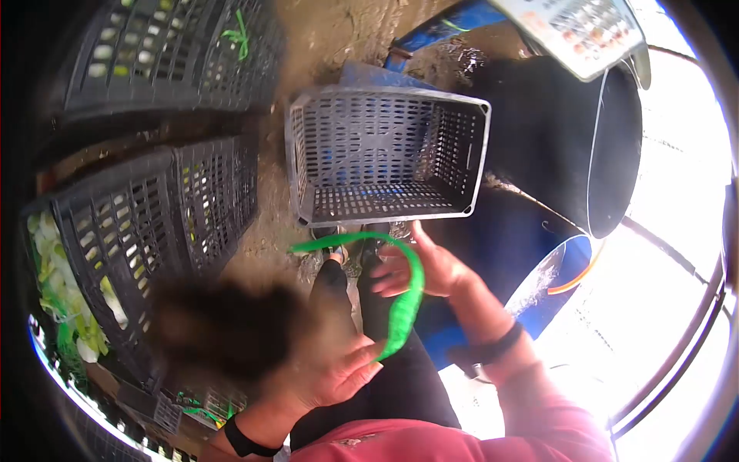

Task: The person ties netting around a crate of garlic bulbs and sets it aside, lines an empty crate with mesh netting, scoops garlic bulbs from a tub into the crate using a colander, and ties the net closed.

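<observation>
A long green strip (405, 312), which looks like gathered plastic netting, curves through the air in front of my legs. My left hand (346, 379) has its thumb and fingers closed on the strip's lower end. My right hand (433, 266) is open with its fingers apart, and the strip passes across it; whether they touch is hard to tell. The strip's other end hangs loose to the left, near my feet. Just beyond my hands stands a black, slotted plastic crate (377, 142) with nothing visible inside. A dark blurred shape (231, 331) hides part of the view beside my left hand.
Black crates (131, 239) holding pale green and white produce (58, 285) stand at the left. Another filled crate (162, 61) is at the upper left. Dark and blue barrels (566, 146) stand at the right. A white crate (585, 35) sits above them. The floor (327, 38) is wet and brown.
</observation>
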A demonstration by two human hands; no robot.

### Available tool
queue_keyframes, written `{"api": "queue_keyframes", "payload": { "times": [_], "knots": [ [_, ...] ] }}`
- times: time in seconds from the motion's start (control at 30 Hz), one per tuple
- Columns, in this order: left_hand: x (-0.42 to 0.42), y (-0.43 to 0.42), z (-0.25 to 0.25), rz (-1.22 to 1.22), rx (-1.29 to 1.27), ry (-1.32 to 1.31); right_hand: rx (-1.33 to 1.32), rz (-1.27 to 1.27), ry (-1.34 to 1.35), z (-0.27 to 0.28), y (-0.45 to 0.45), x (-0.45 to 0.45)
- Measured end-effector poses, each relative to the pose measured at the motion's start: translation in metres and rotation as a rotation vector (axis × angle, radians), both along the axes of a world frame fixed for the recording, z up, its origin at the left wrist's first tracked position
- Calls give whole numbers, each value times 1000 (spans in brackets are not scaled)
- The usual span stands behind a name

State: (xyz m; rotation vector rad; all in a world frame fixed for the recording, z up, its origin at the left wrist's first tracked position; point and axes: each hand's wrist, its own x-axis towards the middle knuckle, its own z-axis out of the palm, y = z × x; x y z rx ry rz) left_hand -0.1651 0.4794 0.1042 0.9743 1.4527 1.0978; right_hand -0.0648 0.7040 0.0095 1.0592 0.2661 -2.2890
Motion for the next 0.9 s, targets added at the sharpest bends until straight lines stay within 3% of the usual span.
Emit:
{"api": "queue_keyframes", "payload": {
  "times": [0.03, 0.07, 0.13, 0.2, 0.27, 0.33, 0.4, 0.47, 0.53, 0.6, 0.63, 0.67, 0.73, 0.77, 0.9],
  "knots": [
    [-2, 9, 5, -17, 2, 13, -106, -206, 30, 4, -5, -12],
    [-4, 17, 11, -97, -53, -71, -74, -405, 164, 12, 2, -25],
    [-11, 29, 19, -195, -111, -140, 87, -698, 181, 15, 32, -30],
    [-17, 45, 21, -344, -117, -83, 175, -950, -31, 24, 68, -26],
    [-18, 61, 17, -342, -38, -77, 221, -944, 139, 25, 98, -8],
    [-36, 87, 12, -335, 54, 74, 672, -778, 27, 38, 114, 4],
    [-58, 117, -2, -230, 146, 355, 731, -836, 95, 44, 120, 11],
    [-77, 139, -23, 42, 147, 469, 744, -946, 121, 54, 124, 10],
    [-96, 168, -64, 129, 184, 365, 823, -969, 100, 57, 123, 6],
    [-98, 179, -96, -26, 63, 839, 980, -938, 149, 50, 117, -2],
    [-89, 175, -103, -31, -136, 981, 1081, -901, 119, 49, 111, -9],
    [-94, 180, -116, -69, -75, 700, 1145, -825, 104, 48, 105, -15],
    [-82, 191, -111, 163, -38, 197, 1162, -669, 160, 33, 92, -21],
    [-68, 196, -102, 379, -107, -365, 1094, -598, 159, 28, 84, -24],
    [-51, 194, -114, 493, -88, -583, 1075, -255, 161, -9, 51, -28]
  ]
}}
